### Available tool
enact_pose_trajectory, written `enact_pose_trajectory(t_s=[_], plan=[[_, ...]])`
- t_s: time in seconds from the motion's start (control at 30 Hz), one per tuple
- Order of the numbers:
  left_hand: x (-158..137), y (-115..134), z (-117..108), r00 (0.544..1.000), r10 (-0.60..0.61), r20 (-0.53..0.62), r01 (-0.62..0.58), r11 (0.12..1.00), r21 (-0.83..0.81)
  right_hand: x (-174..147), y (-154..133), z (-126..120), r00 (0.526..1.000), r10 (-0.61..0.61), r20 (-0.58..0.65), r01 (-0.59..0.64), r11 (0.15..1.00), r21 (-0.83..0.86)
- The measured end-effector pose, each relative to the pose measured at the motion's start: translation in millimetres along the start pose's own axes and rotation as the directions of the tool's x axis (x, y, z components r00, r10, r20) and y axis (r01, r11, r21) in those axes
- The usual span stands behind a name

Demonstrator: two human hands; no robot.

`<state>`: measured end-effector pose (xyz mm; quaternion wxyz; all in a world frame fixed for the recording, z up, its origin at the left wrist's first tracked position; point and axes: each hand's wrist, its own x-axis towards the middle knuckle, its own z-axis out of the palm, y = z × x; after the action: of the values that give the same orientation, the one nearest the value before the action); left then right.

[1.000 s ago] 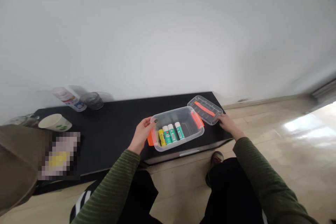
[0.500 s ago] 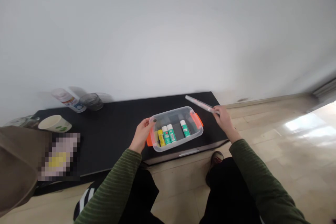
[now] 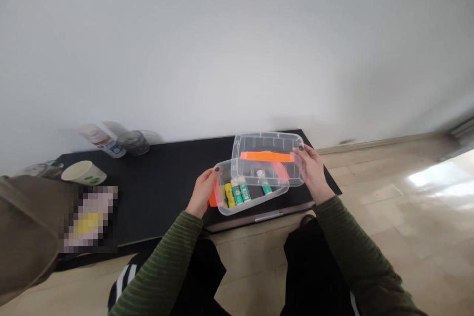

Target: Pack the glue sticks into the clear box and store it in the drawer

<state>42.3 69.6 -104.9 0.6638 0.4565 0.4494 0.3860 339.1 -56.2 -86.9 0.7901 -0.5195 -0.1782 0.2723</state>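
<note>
My left hand (image 3: 202,190) grips the left end of a clear plastic box (image 3: 237,210), beside its orange latch (image 3: 214,197). In the box lie a yellow tube (image 3: 229,195) and several green glue sticks with white caps, such as this glue stick (image 3: 245,191). My right hand (image 3: 312,170) pinches the right edge of the clear lid (image 3: 255,140), which has an orange handle (image 3: 266,157). The lid is tilted above the right and back part of the box, so the right glue stick (image 3: 265,186) shows partly through it.
The box stands on a black cabinet top (image 3: 177,173) against a white wall. To the left are a paper cup (image 3: 84,173), a spray can (image 3: 102,140), a glass bowl (image 3: 134,142) and a blurred-out item (image 3: 91,217). A brown cap-like shape (image 3: 29,237) fills the lower left.
My right hand has turned the lid from edge-on to facing me and brought it left over the box. My left hand stays on the box's left end.
</note>
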Motion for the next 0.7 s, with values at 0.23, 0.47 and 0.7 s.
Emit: enact_pose_trajectory(t_s=[0.23,0.47,0.7], plan=[[-4,4,3,1.0,-0.003,0.02,0.004,0.998,-0.057,-3,20,16,0.985,0.156,0.073,-0.148,0.983,-0.109],[-4,1,2,0.995,-0.03,0.095,0.032,0.999,-0.017,10,33,13,0.979,0.142,0.148,-0.068,0.905,-0.42],[-5,2,1,0.992,-0.04,0.124,0.046,0.998,-0.046,8,36,13,0.947,0.239,0.213,-0.074,0.811,-0.58]])
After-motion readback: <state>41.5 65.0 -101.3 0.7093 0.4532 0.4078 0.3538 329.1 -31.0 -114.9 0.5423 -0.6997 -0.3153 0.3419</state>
